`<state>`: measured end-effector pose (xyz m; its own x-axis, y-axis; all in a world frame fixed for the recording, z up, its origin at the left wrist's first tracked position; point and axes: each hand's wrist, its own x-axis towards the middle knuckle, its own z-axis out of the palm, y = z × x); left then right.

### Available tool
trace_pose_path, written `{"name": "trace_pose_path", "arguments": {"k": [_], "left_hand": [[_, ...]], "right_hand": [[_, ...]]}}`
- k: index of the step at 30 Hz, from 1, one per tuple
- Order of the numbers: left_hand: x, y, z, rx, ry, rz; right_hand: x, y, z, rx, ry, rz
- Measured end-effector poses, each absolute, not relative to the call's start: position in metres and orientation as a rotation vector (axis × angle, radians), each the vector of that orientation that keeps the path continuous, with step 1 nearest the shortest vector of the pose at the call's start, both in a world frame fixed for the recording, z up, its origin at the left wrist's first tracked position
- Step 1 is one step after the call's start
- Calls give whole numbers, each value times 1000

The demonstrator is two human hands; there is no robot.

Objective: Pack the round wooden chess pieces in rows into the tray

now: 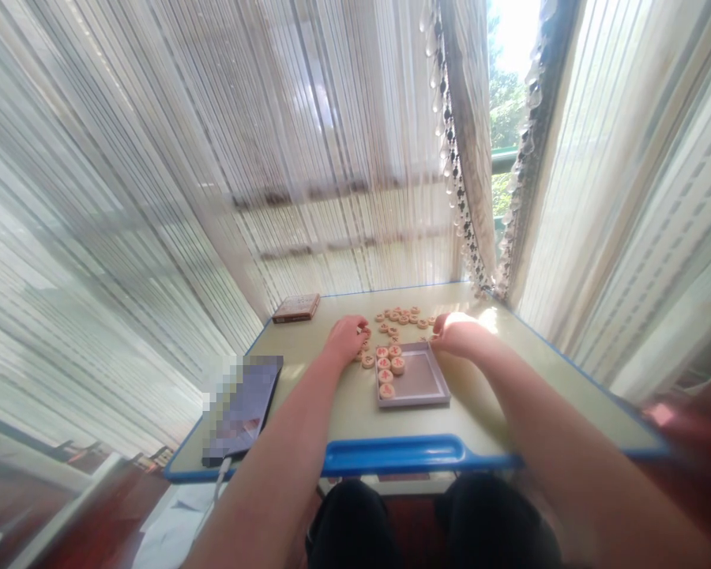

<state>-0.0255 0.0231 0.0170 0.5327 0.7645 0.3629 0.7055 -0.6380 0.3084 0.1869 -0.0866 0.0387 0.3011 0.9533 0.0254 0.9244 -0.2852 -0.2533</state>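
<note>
My left hand [348, 336] is at the left edge of a scattered group of wooden xiangqi pieces [404, 319], its fingers curled in on a piece there. On the far side of the box, my right hand [452, 330] has its fingers bent together at the group's right edge, seemingly on another piece; the fingertips are partly hidden. Between my forearms lies a shallow open box [418, 401]. Several pieces with red characters [385, 376] lie flat inside it along its left side, and the right part shows bare bottom. One loose piece [368, 361] rests just left of the box.
A closed brown box [296, 308] lies at the table's far left corner. A tablet [252, 403], partly pixelated, with a white cable [220, 478] is at the left edge. The table [349, 423] has a blue rim and a blue tray groove [394, 454] in front. String curtains [332, 158] hang behind.
</note>
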Motion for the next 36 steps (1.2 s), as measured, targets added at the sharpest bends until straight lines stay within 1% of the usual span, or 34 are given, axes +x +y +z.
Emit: {"name": "trace_pose_path", "arguments": {"k": [3,7,11,18,23,27,30,36], "left_hand": [[-24,24,17,2619,1217,830],[-20,23,19,2602,1165,904],[-17,20,20,2525,1142,862],[-17,16,20,2514,1119,789],[-18,17,20,2568,1104,783],[-19,16,21,2683,1118,705],[-19,15,22,2684,1120,719],[-20,14,21,2638,1082,742]], "right_hand": [[179,-95,43,-2220,-1777,76],[173,-106,53,-2103,-1893,148],[163,-112,55,-1955,-2111,255],[144,-115,44,-1981,-2293,272],[149,-114,43,-1918,-2297,327],[154,-113,45,-1897,-2295,291],[155,-112,45,-1899,-2289,277],[152,-110,43,-1823,-2314,372]]}}
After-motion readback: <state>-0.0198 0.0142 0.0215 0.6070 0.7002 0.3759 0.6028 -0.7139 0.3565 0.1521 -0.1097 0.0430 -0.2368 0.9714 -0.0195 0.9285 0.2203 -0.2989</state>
